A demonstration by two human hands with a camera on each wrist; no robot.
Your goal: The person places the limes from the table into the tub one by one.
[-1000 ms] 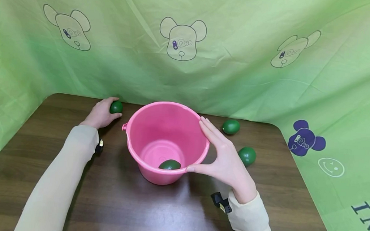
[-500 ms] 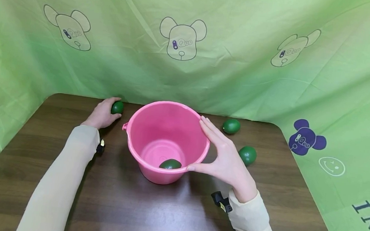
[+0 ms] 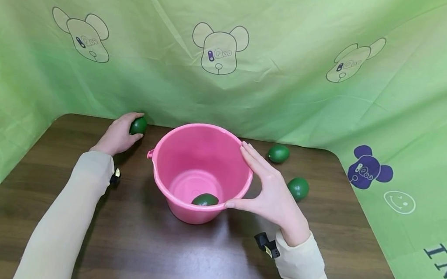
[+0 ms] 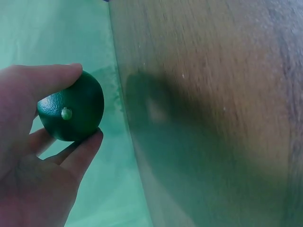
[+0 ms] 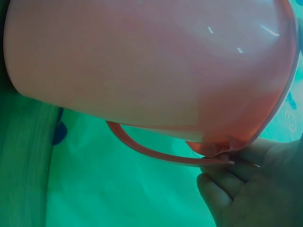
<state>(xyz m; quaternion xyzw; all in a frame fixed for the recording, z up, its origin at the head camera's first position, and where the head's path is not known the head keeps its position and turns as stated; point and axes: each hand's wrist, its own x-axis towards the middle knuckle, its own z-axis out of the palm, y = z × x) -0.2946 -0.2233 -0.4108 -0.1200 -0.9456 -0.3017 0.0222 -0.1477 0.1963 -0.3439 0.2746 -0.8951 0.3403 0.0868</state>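
Note:
My left hand (image 3: 118, 134) pinches a glossy dark green avocado (image 3: 138, 126) at the table's far left edge. In the left wrist view, the thumb and fingertips hold this avocado (image 4: 71, 109) by its sides, a pale stem nub showing, apart from the tabletop. A pink bucket (image 3: 194, 214) stands in the middle, its mouth tilted towards me. My right hand (image 3: 274, 196) holds its right rim, thumb at the front and fingers farther back. The right wrist view shows fingers by the bucket handle's (image 5: 161, 156) joint. One avocado (image 3: 205, 200) lies inside the bucket, partly hidden by the rim.
Two more avocados rest right of the bucket: one (image 3: 279, 153) near the back edge, the other (image 3: 298, 188) just behind my right hand. A green printed curtain (image 3: 219, 95) hangs along the back and sides of the brown wooden table (image 3: 151, 256).
Over the last half second my left hand has moved slightly up and left in the head view with the avocado. The right hand and bucket look unchanged.

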